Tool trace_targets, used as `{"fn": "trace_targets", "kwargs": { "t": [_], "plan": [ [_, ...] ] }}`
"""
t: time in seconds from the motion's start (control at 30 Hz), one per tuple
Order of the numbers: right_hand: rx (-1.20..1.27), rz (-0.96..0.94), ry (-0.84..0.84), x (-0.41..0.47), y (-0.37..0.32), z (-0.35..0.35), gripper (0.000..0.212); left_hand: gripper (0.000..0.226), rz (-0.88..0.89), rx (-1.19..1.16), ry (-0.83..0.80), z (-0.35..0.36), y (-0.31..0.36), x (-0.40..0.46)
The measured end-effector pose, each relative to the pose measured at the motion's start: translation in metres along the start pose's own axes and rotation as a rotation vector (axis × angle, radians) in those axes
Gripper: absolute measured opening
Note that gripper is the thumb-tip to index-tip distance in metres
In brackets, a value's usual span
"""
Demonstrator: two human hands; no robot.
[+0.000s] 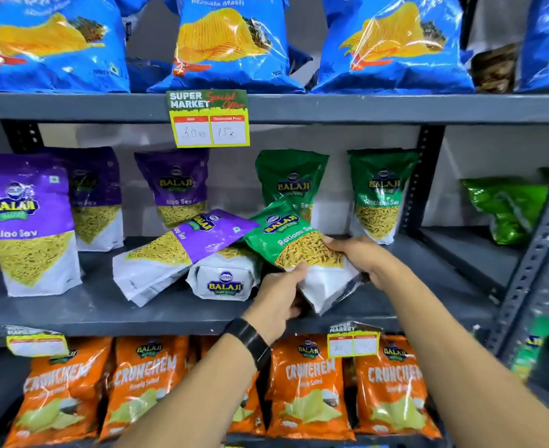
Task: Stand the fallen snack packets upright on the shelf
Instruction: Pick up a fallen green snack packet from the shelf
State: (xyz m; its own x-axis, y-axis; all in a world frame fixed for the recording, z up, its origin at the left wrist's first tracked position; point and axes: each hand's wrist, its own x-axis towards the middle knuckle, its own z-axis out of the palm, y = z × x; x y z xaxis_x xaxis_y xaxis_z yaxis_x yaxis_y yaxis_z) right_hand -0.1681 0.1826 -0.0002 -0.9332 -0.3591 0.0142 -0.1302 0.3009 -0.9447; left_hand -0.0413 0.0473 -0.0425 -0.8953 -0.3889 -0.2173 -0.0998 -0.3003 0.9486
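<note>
Green and white, the tilted snack packet (294,250) sits at the middle of the grey shelf (73,313), its top leaning left and back, its white bottom toward the front edge. Both hands hold it: the left hand (278,299) grips the lower left edge with the thumb on the front, and the right hand (362,257) wraps the right side. A black wristband (250,342) sits on the left wrist.

Just left of it, a purple packet (182,250) lies fallen on its side, resting over a third packet (224,279) that lies flat with its white bottom facing out. The green packet's top touches or overlaps the purple one.

Standing upright behind are two green packets (291,184) and, to the left, three purple packets (27,221). A price tag (208,119) hangs from the shelf above, under blue crisp bags (231,43). Orange crisp bags (308,386) fill the shelf below.
</note>
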Motion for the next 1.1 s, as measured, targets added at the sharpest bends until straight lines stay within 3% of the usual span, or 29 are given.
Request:
{"fn": "trace_targets", "kwargs": {
  "t": [0.17, 0.43, 0.53, 0.8, 1.1],
  "plan": [
    [0.152, 0.072, 0.074, -0.081, 0.019, 0.010, 0.046, 0.022, 0.047, 0.028, -0.032, -0.029, -0.010, -0.047],
    [0.369, -0.044, 0.251, -0.189, 0.050, 0.073, 0.009, 0.019, 0.080, 0.097, -0.107, -0.081, -0.025, -0.084],
    [0.365, -0.130, 0.318, -0.204, 0.063, 0.089, 0.015, 0.017, 0.102, 0.095, -0.111, -0.090, -0.029, -0.092],
    [0.563, -0.167, 0.233, -0.207, 0.053, 0.098, 0.037, 0.017, 0.306, 0.033, -0.159, -0.117, -0.020, -0.100],
    [0.583, -0.253, 0.182, -0.206, 0.050, 0.099, 0.039, 0.027, 0.427, -0.007, -0.154, -0.136, -0.025, -0.108]
  ]
}}
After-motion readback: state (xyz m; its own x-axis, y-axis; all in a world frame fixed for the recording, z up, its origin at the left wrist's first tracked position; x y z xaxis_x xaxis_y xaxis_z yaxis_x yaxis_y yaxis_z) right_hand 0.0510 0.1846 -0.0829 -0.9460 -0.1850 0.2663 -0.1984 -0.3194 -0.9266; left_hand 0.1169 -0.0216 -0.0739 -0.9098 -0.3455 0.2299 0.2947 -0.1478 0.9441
